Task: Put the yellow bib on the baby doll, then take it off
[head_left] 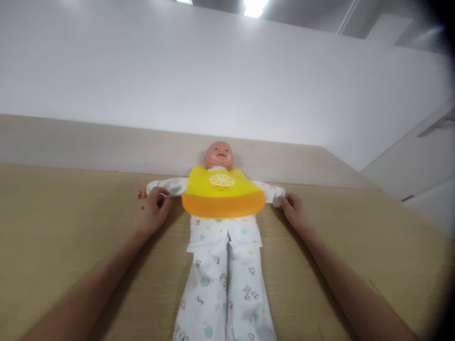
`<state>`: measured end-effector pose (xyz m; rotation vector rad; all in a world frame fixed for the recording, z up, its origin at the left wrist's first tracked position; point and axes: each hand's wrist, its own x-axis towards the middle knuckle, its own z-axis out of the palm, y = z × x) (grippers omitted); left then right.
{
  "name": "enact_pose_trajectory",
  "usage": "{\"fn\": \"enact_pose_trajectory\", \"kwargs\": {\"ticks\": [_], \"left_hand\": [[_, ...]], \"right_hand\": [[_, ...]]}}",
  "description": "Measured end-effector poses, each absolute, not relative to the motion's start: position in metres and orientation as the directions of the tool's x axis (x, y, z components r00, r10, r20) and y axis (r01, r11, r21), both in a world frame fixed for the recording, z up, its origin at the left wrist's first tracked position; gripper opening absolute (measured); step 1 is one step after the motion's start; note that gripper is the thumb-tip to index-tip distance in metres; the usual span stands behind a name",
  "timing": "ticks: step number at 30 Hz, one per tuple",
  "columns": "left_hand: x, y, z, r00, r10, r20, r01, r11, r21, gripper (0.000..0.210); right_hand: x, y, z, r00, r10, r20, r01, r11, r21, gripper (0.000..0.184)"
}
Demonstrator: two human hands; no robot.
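Note:
A baby doll (219,154) lies on its back with both arms stretched out sideways. It wears a white printed top (209,232) and matching trousers (206,289). Over its chest spreads a yellow bib (202,182) with an orange lower pocket (223,205) and a white citrus-slice print. My left hand (152,208) is closed on the sleeve (174,185) at the left of the view, near the doll's own small hand (141,193). At the other side, my right hand (295,212) pinches the cuff (278,195) of the opposite sleeve. The doll's feet are out of view.
The doll rests on a wood-coloured tabletop (355,246). A pale raised panel (88,144) runs along the back, just behind the doll's head. Beyond it rises a white wall (177,71). A door handle (437,124) shows at the far right.

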<state>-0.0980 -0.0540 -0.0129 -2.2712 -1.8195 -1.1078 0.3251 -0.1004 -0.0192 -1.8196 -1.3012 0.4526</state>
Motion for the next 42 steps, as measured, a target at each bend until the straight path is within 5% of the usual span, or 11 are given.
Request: {"fn": "enact_pose_trajectory", "kwargs": {"ticks": [26, 33, 42], "left_hand": [[-0.091, -0.064, -0.004, 0.052, 0.912, 0.406, 0.863, -0.246, 0.442, 0.024], [-0.087, -0.065, -0.003, 0.126, 0.937, 0.327, 0.863, -0.266, 0.429, 0.012], [-0.084, -0.068, 0.0, 0.326, 0.888, 0.324, 0.788, -0.444, 0.425, 0.035]], "right_hand": [[0.326, -0.099, -0.022, 0.365, 0.911, 0.193, 0.633, -0.091, -0.769, 0.024], [0.33, -0.098, -0.025, 0.403, 0.903, 0.147, 0.548, -0.11, -0.829, 0.025], [0.329, -0.099, -0.025, 0.417, 0.899, 0.136, 0.496, -0.1, -0.863, 0.024]]}}
